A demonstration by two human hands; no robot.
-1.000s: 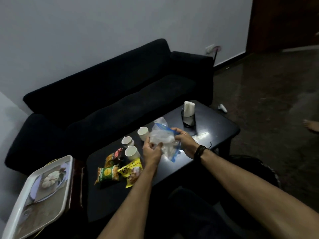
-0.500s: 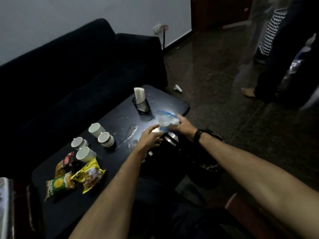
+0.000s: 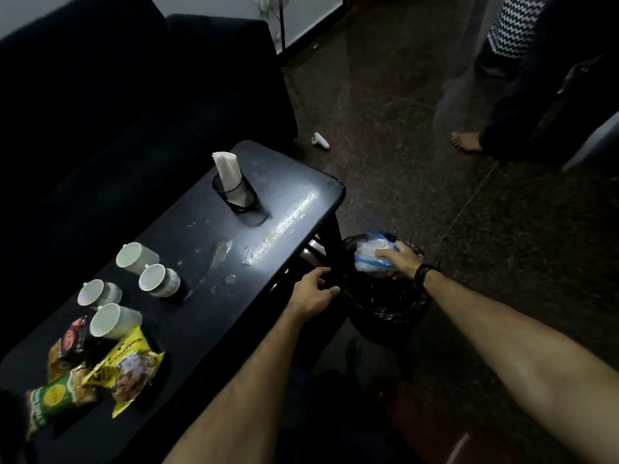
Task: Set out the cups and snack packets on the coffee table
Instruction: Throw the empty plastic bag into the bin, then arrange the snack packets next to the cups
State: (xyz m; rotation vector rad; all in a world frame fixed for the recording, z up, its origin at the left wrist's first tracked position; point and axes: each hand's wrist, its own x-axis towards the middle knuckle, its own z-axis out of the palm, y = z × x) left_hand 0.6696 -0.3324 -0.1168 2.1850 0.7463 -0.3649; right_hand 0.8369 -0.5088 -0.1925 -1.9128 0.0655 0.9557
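Several white cups (image 3: pixel 135 257) stand grouped on the left part of the black coffee table (image 3: pixel 294 182). Three snack packets lie at the near left corner: a yellow one (image 3: pixel 129 368), a green one (image 3: pixel 55 401) and a dark red one (image 3: pixel 68 346). My right hand (image 3: pixel 400 259) holds a crumpled clear plastic bag with blue trim (image 3: pixel 371 254) over a black bin (image 3: pixel 385 313) just right of the table. My left hand (image 3: pixel 313 293) rests at the table's near edge, fingers loosely curled, holding nothing.
A black mesh holder with white napkins (image 3: pixel 234 189) stands near the table's far right end, with spilled liquid (image 3: pixel 221 252) beside it. A black sofa (image 3: pixel 134 95) runs behind the table. Another person's bare foot (image 3: pixel 465 142) and a small white object (image 3: pixel 320 140) are on the floor.
My right hand has carried the plastic bag off the table to over the bin. My left hand has let go of the bag and dropped to the table edge. My view has swung right.
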